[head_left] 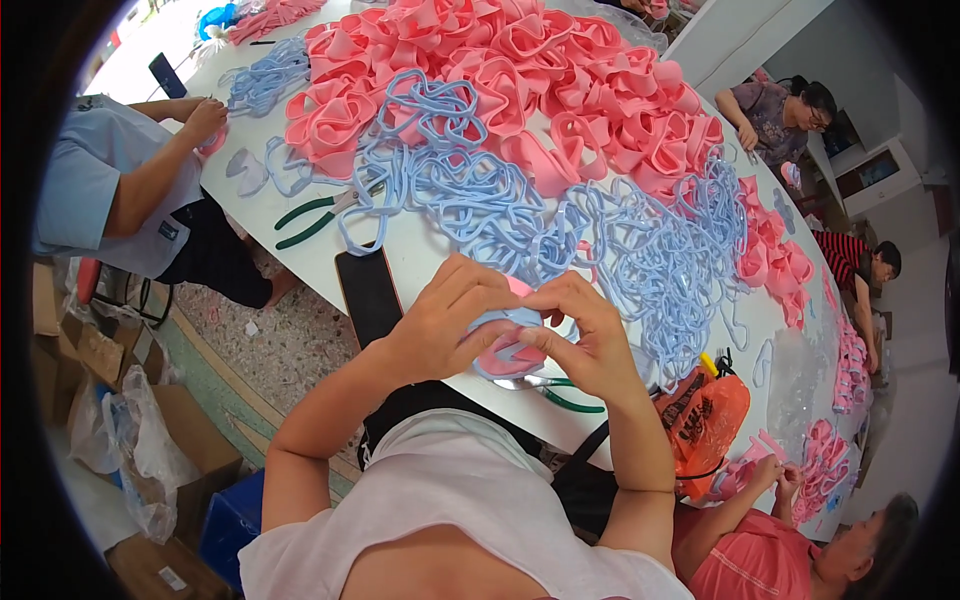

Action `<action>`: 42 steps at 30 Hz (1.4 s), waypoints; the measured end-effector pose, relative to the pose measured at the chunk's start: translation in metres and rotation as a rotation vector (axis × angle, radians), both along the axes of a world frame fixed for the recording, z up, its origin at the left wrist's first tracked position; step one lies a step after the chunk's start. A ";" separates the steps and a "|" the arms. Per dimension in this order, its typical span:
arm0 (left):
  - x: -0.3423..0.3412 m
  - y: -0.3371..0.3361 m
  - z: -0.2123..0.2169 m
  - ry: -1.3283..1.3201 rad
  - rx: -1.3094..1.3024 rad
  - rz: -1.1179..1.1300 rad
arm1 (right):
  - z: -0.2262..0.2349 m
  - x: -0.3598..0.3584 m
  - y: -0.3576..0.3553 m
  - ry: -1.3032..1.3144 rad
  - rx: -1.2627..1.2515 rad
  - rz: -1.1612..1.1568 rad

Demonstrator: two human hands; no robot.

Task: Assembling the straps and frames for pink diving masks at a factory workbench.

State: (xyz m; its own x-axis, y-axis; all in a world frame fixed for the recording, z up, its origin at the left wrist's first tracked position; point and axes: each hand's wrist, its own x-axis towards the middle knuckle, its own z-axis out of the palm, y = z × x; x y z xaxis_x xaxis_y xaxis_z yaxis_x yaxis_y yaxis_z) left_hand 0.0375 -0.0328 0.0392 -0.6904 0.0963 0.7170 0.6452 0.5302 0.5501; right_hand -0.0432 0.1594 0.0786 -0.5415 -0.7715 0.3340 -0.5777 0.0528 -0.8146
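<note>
Both my hands meet over the near edge of the white table. My left hand point(452, 312) is closed on a pink and light-blue soft piece point(502, 347), its fingers curled over the top. My right hand point(588, 328) pinches the same piece at its right side with thumb and fingertips. My fingers partly hide the piece, so its full shape does not show. Just below it lies a pair of green-handled pliers point(572, 400), partly covered by my right hand. Beyond my hands spreads a heap of light-blue cord loops point(480, 195).
A large pile of pink bands point(500, 60) covers the far side. A black phone point(369, 292) and second green-handled pliers point(312, 215) lie to the left. An orange plastic bag point(702, 425) sits at the right edge. Several people work around the table; cardboard boxes point(190, 430) stand on the floor.
</note>
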 end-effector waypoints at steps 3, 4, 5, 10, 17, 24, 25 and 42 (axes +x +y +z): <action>0.005 0.005 -0.003 0.050 0.003 0.036 | -0.004 0.000 0.001 -0.074 -0.035 0.044; 0.005 0.005 -0.004 0.076 -0.002 0.039 | -0.004 -0.002 0.001 -0.094 -0.030 0.064; 0.005 0.006 -0.005 0.102 -0.006 0.042 | -0.004 -0.002 0.001 -0.115 -0.024 0.084; 0.003 0.006 0.000 0.096 0.007 0.081 | -0.011 0.009 -0.006 0.128 -0.066 -0.059; 0.002 0.007 -0.002 0.112 0.049 0.128 | -0.014 0.017 -0.016 0.405 -0.119 -0.193; -0.003 0.002 -0.008 0.145 0.035 0.210 | -0.018 0.008 -0.020 0.231 -0.070 -0.163; -0.003 -0.002 -0.004 0.090 0.104 0.234 | -0.013 0.003 -0.021 0.137 -0.042 -0.135; -0.002 0.002 0.007 0.180 0.053 0.257 | -0.023 -0.006 -0.030 0.173 0.386 -0.291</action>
State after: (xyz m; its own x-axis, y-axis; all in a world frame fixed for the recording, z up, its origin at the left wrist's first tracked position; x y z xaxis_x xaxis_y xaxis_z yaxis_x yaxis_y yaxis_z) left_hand 0.0355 -0.0303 0.0461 -0.5485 -0.1056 0.8295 0.5832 0.6625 0.4700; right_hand -0.0488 0.1292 0.0559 -0.7142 -0.6818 0.1583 -0.6188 0.5094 -0.5980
